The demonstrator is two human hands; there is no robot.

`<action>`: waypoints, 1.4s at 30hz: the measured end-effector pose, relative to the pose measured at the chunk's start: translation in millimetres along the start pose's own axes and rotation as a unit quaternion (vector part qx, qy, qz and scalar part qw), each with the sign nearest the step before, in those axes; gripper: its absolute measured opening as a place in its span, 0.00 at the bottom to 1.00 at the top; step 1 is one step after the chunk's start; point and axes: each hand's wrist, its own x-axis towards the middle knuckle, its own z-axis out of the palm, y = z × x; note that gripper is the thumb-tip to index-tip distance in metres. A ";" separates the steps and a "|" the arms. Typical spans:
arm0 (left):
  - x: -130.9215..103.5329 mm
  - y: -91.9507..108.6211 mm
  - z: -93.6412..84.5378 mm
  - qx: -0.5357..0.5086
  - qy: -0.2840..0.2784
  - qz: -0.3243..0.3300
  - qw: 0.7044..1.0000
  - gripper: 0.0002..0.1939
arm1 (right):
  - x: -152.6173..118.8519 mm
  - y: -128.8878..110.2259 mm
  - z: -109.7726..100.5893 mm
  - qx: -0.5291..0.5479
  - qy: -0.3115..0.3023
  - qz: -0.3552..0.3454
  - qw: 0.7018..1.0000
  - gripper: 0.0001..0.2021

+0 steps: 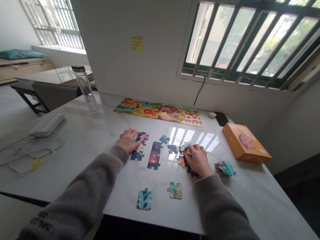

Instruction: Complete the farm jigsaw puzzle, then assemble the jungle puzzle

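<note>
A: Start at the left; what lies on the glossy white marbled table (pixel 271 208)?
B: A looped white cable (pixel 16 153) with a yellow tag (pixel 35 164); just behind it a flat white rectangular device (pixel 47 125); farther back a clear cylindrical bottle with a dark lid (pixel 84 83).
A: And the left hand (pixel 128 140)?
B: Its fingers touch a purple-and-pink jigsaw piece (pixel 143 136); whether they pinch it or merely rest on it, I cannot tell; a dark-blue jigsaw piece (pixel 137 156) lies just below.
A: Next, towards the middle?
B: At the back, a long multicoloured farm-and-animal picture strip (pixel 161 113); near the front edge, a teal leaf-patterned jigsaw piece (pixel 144 200); between the hands, an upright dark-blue jigsaw section with a red figure (pixel 154 156); beside it two small bluish jigsaw pieces (pixel 172 149), apart from each other; nearer the front, a teal-and-orange jigsaw piece (pixel 176 190).
A: The right hand (pixel 198 159)?
B: Its curled fingers are over a cluster of mixed-colour jigsaw pieces (pixel 182 162), partly hidden; I cannot tell whether they grasp one.
A: Beyond it?
B: A loose teal-topped pile of jigsaw pieces (pixel 225 168); behind that, an orange cardboard box with a pink animal picture (pixel 246 143).
</note>
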 end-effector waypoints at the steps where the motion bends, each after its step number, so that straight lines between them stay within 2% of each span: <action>1: 1.5 2.2 0.6 0.009 -0.015 -0.006 1.000 0.19 | 0.0 0.1 0.5 0.000 -0.003 0.002 1.000 0.12; 5: 5.8 6.4 -0.1 0.015 -0.051 -0.026 0.998 0.17 | -0.8 -0.3 1.5 -0.004 -0.004 0.006 1.000 0.12; 9: 6.4 7.3 -0.8 -0.005 -0.038 -0.041 0.998 0.20 | -1.2 -1.5 1.4 -0.009 -0.006 0.006 1.000 0.13; 13: 6.7 6.7 -2.6 0.006 -0.030 -0.036 0.999 0.15 | -1.0 -2.6 0.1 -0.014 -0.010 0.007 1.000 0.13; 17: 8.0 1.6 -3.7 -0.025 0.005 -0.056 0.998 0.11 | -1.2 -3.2 -1.4 -0.011 -0.013 0.004 1.000 0.14; 19: 8.2 0.2 -2.0 -0.037 0.015 -0.034 0.999 0.12 | -1.3 -3.4 -2.0 -0.009 -0.016 0.003 1.000 0.14; 21: 7.7 1.3 0.6 -0.037 -0.010 0.015 0.999 0.16 | -1.5 -3.8 -2.6 -0.008 -0.018 0.003 1.000 0.14; 23: 7.1 4.2 2.4 -0.029 -0.059 0.054 0.996 0.20 | -1.7 -4.5 -3.4 -0.006 -0.018 0.004 1.000 0.14; 25: 6.6 7.1 1.7 -0.017 -0.093 0.060 0.994 0.20 | -1.9 -5.2 -4.4 -0.005 -0.018 0.004 1.000 0.14; 32: 2.6 -2.2 -20.2 0.053 -0.088 0.025 0.994 0.09 | -2.8 -6.2 -6.4 -0.006 -0.016 0.001 1.000 0.14; 38: -8.3 -19.8 -41.3 0.127 -0.105 -0.045 0.985 0.08 | -3.5 -4.8 -6.7 -0.009 -0.021 -0.003 1.000 0.13; 40: -10.0 -21.5 -42.6 0.146 -0.098 -0.068 0.982 0.10 | -3.5 -4.8 -6.9 -0.009 -0.020 -0.005 1.000 0.13; 42: -9.2 -19.1 -38.7 0.132 -0.078 -0.061 0.986 0.12 | -3.5 -5.9 -7.4 -0.012 -0.023 -0.005 1.000 0.13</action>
